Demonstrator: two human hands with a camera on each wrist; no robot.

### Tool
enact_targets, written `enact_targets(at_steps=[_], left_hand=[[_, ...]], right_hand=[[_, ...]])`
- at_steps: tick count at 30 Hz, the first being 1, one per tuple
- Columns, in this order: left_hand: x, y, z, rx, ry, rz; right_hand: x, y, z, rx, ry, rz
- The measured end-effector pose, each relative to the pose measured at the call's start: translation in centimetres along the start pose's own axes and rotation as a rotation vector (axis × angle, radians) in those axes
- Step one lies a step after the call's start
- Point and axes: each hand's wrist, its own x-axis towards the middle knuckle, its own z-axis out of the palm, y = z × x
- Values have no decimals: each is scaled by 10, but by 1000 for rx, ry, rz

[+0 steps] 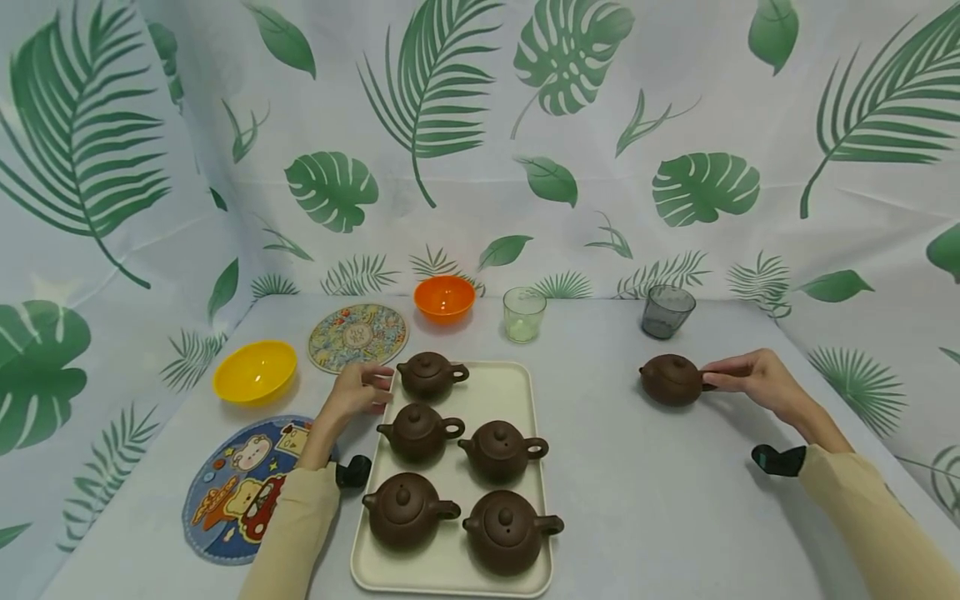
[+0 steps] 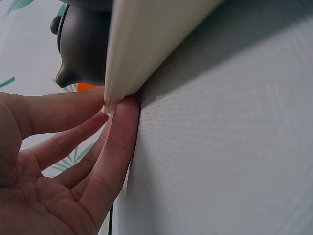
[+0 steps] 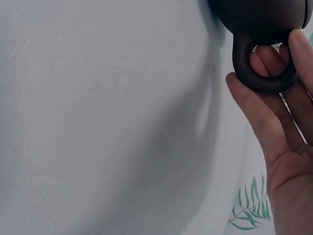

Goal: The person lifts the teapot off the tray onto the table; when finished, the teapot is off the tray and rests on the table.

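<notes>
A lidded brown teapot is right of a cream tray bearing five others.

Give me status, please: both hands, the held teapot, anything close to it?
Right hand pinching handle of brown teapot. Left hand touching tray at its left side. Grey glass standing just behind that teapot.

Enclosed beyond and on either side of the hands by white fabric, printed with green monstera leaves and palm fronds, lightly creased. Furnished beneath the hands with a white desk. Lit evenly, softly shadowed.
</notes>
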Motion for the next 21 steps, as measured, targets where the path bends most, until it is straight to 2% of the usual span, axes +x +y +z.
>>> enact_targets(at_steps=[15,19,21], left_hand=[[1,-2,-1,-11,-8,13],[0,-2,0,-5,-7,15],[0,-2,0,-4,-5,12]], right_hand=[[3,-2,1,-31,-45,47],[3,-3,0,-43,-38,44],[3,-7,1,-57,-7,46]])
